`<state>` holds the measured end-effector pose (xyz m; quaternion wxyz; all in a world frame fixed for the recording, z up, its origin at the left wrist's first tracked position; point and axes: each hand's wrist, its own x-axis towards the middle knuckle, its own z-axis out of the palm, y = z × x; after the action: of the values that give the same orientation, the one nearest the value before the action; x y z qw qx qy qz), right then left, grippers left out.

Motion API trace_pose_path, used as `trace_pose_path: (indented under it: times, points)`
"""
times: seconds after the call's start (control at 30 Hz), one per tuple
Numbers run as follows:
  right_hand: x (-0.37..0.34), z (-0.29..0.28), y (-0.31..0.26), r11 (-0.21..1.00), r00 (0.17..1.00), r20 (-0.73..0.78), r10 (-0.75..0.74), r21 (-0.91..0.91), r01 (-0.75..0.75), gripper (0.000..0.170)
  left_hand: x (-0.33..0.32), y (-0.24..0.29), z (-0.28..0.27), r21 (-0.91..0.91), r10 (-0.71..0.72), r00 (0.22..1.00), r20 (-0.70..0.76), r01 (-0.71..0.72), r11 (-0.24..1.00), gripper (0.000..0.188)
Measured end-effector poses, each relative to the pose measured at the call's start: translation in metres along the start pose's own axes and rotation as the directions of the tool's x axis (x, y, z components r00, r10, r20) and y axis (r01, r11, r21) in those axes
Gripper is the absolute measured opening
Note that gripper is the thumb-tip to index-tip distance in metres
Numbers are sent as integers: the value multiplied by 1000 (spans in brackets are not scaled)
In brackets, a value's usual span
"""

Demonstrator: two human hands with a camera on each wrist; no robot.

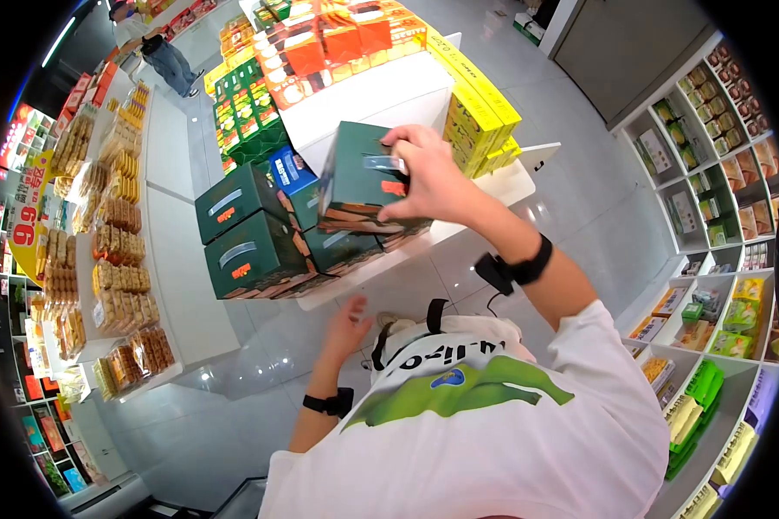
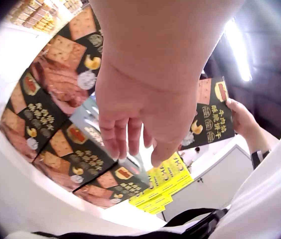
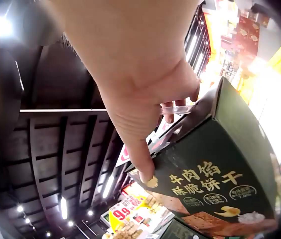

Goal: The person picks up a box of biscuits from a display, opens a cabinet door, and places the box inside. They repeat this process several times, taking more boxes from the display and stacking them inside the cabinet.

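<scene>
My right hand (image 1: 428,177) grips a dark green biscuit box (image 1: 348,164) across its top, thumb on one side and fingers over the other. In the right wrist view the box (image 3: 205,174) is tilted, and the thumb presses near the top edge of its printed face. It overlaps the matching boxes on the stand in the head view. Several such green boxes (image 1: 255,251) with clear handles and orange stickers sit at the stand's front left. My left hand (image 1: 348,329) hangs just in front of the stand's edge, fingers loosely bent and holding nothing.
A white display stand (image 1: 368,108) carries yellow boxes (image 1: 480,108) on the right, green packs (image 1: 247,112) at left and orange biscuit packs (image 1: 337,43) behind. A blue box (image 1: 292,170) lies beside the green ones. Snack shelves (image 1: 121,251) line the left; another person stands far back.
</scene>
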<state>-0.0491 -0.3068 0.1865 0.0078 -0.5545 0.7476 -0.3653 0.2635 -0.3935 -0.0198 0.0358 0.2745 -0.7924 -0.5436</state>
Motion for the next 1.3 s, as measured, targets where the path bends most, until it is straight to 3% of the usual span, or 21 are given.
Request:
trace_pose_path:
  times: [0.07,0.13,0.27,0.37,0.4,0.5,0.67,0.73,0.87,0.97,1.13,1.17,1.23,1.3]
  points:
    - [-40,-40,-4,997,1000,-17,-22,70,23,57,11,55,3,49,110,992,-62,-107,993,58]
    - [-80,-71,0,997,1000,-13,-7,77,8,54,24,104,17,48,274,949,-154,-270,962,76]
    - [-162,-122,25,997,998,68,17,72,-22,50,50,189,69,66,411,908,-83,-407,911,98]
    - [-218,-160,45,996,992,126,20,83,-31,49,68,235,126,-39,426,851,307,-436,899,131]
    - [-234,-172,52,995,986,169,5,93,-21,49,71,246,145,-43,426,845,322,-436,899,131]
    - [-281,-210,74,994,988,145,53,87,-66,46,82,270,201,-69,470,718,513,-511,857,152]
    - [-331,-256,110,990,983,131,132,39,-138,42,98,298,278,-137,601,600,527,-639,757,149]
    - [-342,-273,126,977,974,117,196,64,-204,44,109,309,300,-107,560,628,541,-609,786,145]
    - [-361,-300,176,952,955,67,289,88,-294,44,148,331,343,-139,563,590,579,-609,781,139]
    - [-378,-316,224,917,923,17,385,105,-385,48,187,348,382,-167,644,482,594,-709,685,132]
    - [-391,-357,303,812,812,-73,579,-37,-583,34,263,388,459,-156,667,394,633,-778,608,113]
    - [-392,-368,312,797,797,-77,599,-47,-603,34,276,402,473,-151,609,413,677,-732,664,108]
    - [-391,-396,338,692,678,-165,717,43,-721,29,302,425,502,-185,617,373,693,-735,652,108]
    - [-394,-421,367,668,640,-259,723,29,-744,27,329,446,531,-188,622,359,696,-744,641,107]
